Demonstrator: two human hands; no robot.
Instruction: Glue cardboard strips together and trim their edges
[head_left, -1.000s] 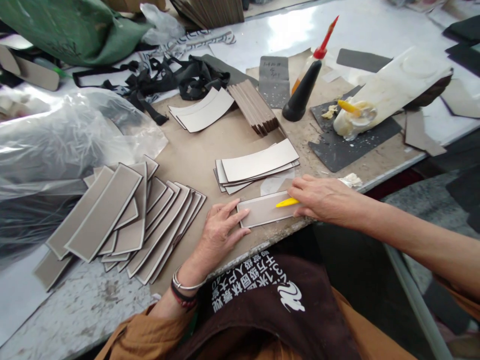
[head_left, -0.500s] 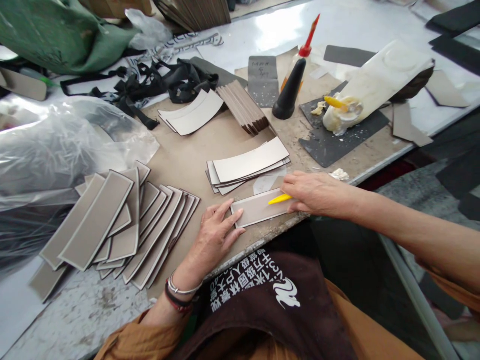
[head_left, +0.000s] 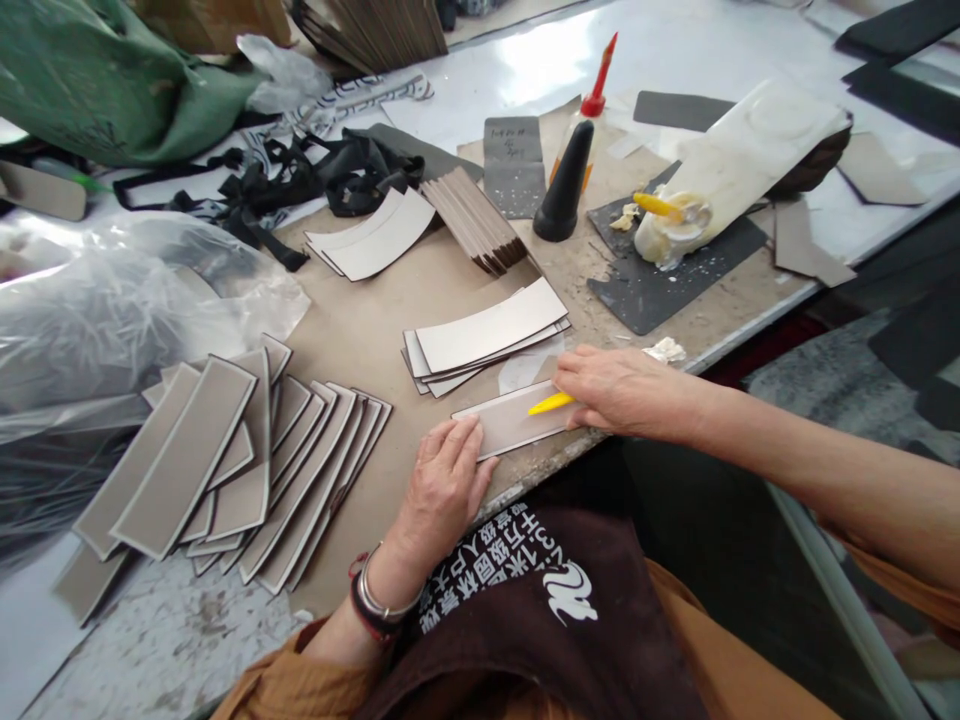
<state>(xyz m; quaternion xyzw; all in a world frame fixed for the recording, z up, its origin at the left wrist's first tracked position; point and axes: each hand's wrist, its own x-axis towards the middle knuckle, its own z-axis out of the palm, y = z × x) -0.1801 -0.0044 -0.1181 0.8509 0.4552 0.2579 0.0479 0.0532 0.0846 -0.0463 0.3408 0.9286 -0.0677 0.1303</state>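
Note:
A grey-beige rectangular strip (head_left: 517, 421) with a pale border lies flat near the table's front edge. Over its left end rests my left hand (head_left: 447, 478), fingers laid flat on it and thumb along its lower edge. My right hand (head_left: 619, 390) is at the strip's right end, closed around a pointed yellow plastic tool (head_left: 551, 403) whose tip points left above the strip. My right fingers hide the rest of the tool and that end of the strip. Just behind lies a small stack of curved white strips (head_left: 491, 325).
Bordered strips (head_left: 187, 455) lie fanned out at left, beside clear plastic (head_left: 142, 290). Farther back are a brown stack (head_left: 474, 220), black straps (head_left: 300, 175), a black cone (head_left: 564, 185) and a red-nozzled bottle (head_left: 600, 75). A white glue bottle (head_left: 750, 160) lies tilted at right.
My left hand has slid right, covering more of the strip's left end, with its fingers closer together. My right hand and the yellow tool hold nearly the same place; the view has shifted slightly.

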